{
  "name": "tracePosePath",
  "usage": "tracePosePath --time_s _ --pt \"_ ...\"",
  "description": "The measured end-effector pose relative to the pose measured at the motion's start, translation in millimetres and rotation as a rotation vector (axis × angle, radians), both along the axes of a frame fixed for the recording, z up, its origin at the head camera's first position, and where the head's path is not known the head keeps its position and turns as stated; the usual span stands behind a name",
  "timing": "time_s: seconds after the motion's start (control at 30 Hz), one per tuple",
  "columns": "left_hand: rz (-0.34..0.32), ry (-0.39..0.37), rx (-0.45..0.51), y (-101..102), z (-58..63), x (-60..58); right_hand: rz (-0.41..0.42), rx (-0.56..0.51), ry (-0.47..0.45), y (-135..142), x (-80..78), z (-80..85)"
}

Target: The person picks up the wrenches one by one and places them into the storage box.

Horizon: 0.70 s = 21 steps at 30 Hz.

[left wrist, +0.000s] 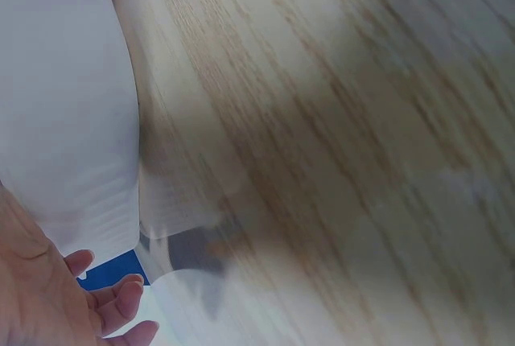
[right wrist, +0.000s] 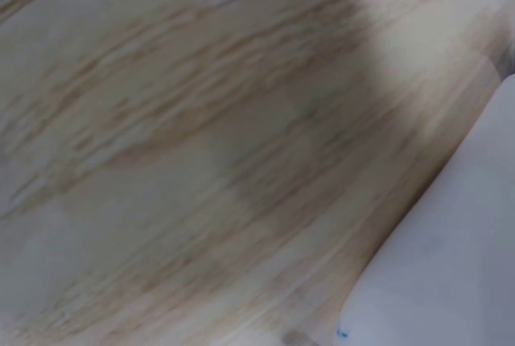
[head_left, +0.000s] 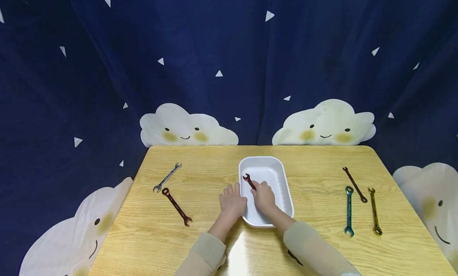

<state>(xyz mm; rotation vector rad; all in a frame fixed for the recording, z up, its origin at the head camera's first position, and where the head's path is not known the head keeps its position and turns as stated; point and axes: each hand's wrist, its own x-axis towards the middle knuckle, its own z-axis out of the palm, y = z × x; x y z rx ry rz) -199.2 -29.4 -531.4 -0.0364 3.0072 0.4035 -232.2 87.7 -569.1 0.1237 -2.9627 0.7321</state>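
A white rectangular tray (head_left: pixel 280 188) lies on the wooden table, its outer wall (left wrist: pixel 72 121) large in the left wrist view. Over its inside, my right hand (head_left: pixel 264 197) grips a dark red wrench (head_left: pixel 249 180). The wrench's open-end jaw points to the far left, while its other end is hidden in the hand. My left hand (head_left: pixel 233 202) is at the tray's left rim, with fingers loosely spread and the thumb side against the edge. In the right wrist view the tray wall (right wrist: pixel 451 257) shows, but the hand does not.
Left on the table lie a silver wrench (head_left: pixel 167 178) and a dark red wrench (head_left: pixel 177 206). To the right are a teal wrench (head_left: pixel 349 210), a thin dark wrench (head_left: pixel 354 184) and a gold wrench (head_left: pixel 374 212). A navy curtain (head_left: pixel 229 49) hangs behind the table's far edge.
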Motion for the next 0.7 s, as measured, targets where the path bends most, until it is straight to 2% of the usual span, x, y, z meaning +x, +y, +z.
tracePosePath --time_s 0.7 --pt "0.004 -0.004 0.002 0.0 -1.1 -0.2 0.000 -0.006 0.004 1.2 -1.8 -3.2"
